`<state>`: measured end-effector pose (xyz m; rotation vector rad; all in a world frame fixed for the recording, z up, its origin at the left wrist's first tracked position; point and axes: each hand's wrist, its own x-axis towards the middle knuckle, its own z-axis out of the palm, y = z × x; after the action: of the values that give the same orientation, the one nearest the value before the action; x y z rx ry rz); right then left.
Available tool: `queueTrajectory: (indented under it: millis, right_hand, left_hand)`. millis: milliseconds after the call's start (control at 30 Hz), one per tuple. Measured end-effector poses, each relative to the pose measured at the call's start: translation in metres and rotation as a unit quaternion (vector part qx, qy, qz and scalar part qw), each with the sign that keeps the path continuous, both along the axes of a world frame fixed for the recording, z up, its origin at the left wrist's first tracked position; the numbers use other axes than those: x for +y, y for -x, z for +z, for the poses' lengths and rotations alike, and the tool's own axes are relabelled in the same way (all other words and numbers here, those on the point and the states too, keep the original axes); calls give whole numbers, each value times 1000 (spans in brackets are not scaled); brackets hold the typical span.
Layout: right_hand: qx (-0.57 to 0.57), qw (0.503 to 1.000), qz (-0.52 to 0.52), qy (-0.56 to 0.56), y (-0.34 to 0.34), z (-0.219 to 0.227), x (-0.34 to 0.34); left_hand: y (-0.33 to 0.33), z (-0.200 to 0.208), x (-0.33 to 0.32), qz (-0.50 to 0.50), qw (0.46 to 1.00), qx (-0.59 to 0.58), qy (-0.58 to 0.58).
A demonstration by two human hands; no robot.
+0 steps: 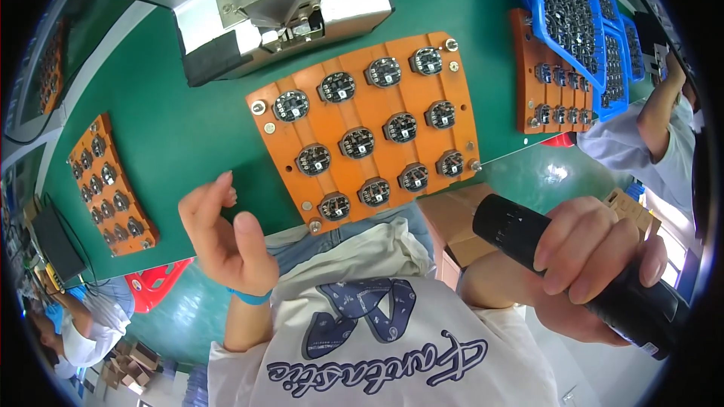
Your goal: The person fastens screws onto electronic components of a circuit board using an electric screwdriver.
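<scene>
My right hand [596,264] is wrapped round the thick black body of an electric screwdriver [513,227]. Its marked collar points left, and no bit can be made out at that end. Fingers half curled and thumb apart, my left hand [226,237] holds nothing, just left of an orange fixture board [377,109]. On the board, several round black parts [357,142] with metal contacts sit in rows. Metal pins stand at the board's corners, the near right one [475,166] not far from the screwdriver.
Behind the board stands a metal machine [279,15]. Another filled orange board [113,188] lies at left; one more [528,68] is at right, partly under blue trays [569,22] of small metal parts. A red stool [160,283] and other people are beyond the green table [173,128].
</scene>
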<state>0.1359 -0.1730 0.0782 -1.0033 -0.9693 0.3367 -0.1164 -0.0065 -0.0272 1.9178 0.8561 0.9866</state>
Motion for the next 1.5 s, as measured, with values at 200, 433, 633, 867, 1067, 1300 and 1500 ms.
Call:
queueTrajectory:
  millis: [200,433,633,867,1067,1300,1500]
  right_hand:
    - [17,1000,-6,-10,12,-6,0]
    - [-5,999,21,-26,31,3,17]
    - [-2,998,64,-24,60,-3,38]
    - [-44,992,108,54,67,-3,52]
    - [-49,988,130,71,67,-5,58]
    - [-58,988,122,81,70,-8,59]
    - [-46,983,154,85,68,-7,60]
  left_hand:
    - [-2,6,5,-44,999,-11,-2]
    - [-9,15,9,-169,978,85,-83]
    - [-11,15,9,-176,974,115,-85]
    - [-18,18,-3,-173,971,155,-62]
    - [-21,13,-2,-158,976,135,-71]
    - [-21,12,-3,-156,976,138,-66]
    - [-21,10,-4,-148,981,114,-53]
